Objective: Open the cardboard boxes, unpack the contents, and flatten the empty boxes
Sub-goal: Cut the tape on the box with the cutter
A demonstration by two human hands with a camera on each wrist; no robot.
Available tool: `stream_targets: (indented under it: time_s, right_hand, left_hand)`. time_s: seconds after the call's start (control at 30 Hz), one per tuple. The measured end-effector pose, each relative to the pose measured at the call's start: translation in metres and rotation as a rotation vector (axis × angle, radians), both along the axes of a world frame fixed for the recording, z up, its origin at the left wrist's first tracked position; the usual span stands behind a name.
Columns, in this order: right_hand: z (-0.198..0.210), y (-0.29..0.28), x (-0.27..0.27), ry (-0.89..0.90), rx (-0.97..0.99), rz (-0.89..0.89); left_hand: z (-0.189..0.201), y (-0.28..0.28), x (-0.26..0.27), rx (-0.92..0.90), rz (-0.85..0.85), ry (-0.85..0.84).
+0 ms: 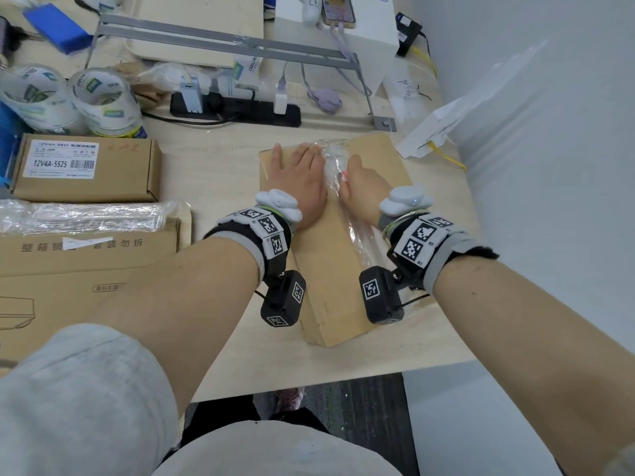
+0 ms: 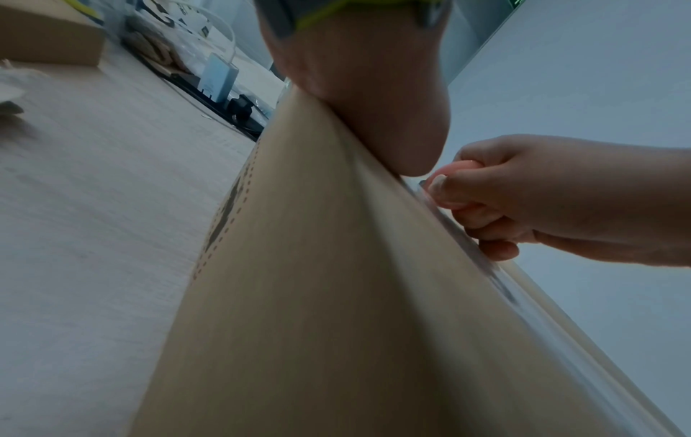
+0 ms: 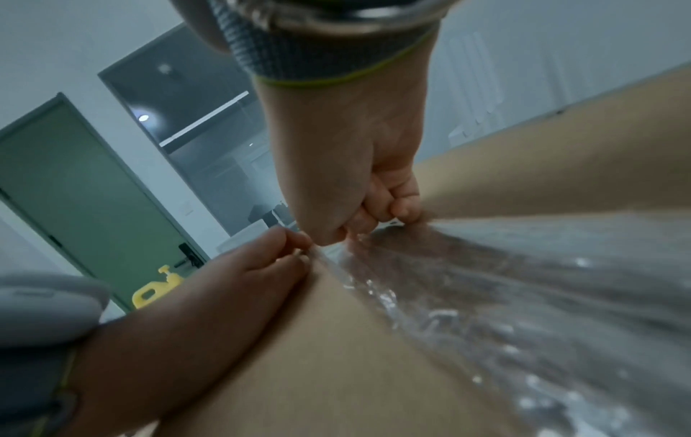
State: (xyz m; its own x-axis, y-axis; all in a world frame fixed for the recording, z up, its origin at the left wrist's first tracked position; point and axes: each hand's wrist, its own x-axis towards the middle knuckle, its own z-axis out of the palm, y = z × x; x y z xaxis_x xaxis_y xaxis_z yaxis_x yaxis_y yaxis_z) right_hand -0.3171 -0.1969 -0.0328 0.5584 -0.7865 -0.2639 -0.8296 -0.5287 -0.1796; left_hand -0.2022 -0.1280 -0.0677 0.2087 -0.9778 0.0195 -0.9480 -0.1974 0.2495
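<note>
A long brown cardboard box [image 1: 336, 269] lies lengthwise on the table in front of me, with crinkled clear tape [image 1: 357, 231] running along its top seam. My left hand [image 1: 295, 176] lies flat on the box top, left of the seam, fingers straight and pressing down. My right hand [image 1: 354, 182] is just right of it, fingers curled and pinching the tape. The left wrist view shows the box side [image 2: 318, 295] and the right hand's curled fingers [image 2: 486, 207] on the tape edge. In the right wrist view the tape [image 3: 486, 295] stretches from the pinching fingers [image 3: 392, 204].
A small labelled cardboard box [image 1: 86, 166] and a large printed carton [image 1: 86, 269] with plastic wrap [image 1: 86, 214] on it sit at the left. Tape rolls [image 1: 68, 97] and a power strip [image 1: 237, 111] lie behind. A white open packet [image 1: 439, 132] lies far right. The table's near edge [image 1: 309, 383] is close.
</note>
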Motion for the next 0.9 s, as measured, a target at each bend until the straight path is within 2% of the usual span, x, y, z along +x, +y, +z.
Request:
stream_targets:
  time_s: [0.13,0.3,0.37,0.63,0.9]
  right_hand:
    - [0.003,0.001,-0.010,-0.061,0.041,0.026]
    - [0.003,0.006,-0.023,-0.392,0.038,-0.064]
    - [0.006,0.002,-0.018,-0.440,0.029,-0.079]
    - [0.005,-0.028,0.026,-0.314,0.030,-0.054]
    - [0.000,-0.035,0.033,-0.188,0.004,-0.003]
  left_hand:
    - [-0.002,0.001,-0.001,-0.012,-0.012,-0.006]
    - [-0.003,0.002,0.002,-0.050,-0.007,0.026]
    - [-0.002,0.001,0.001,-0.053,-0.004,0.026]
    - [-0.002,0.002,0.002,-0.062,0.002,0.026]
    - [0.001,0.002,0.002,-0.037,0.004,0.034]
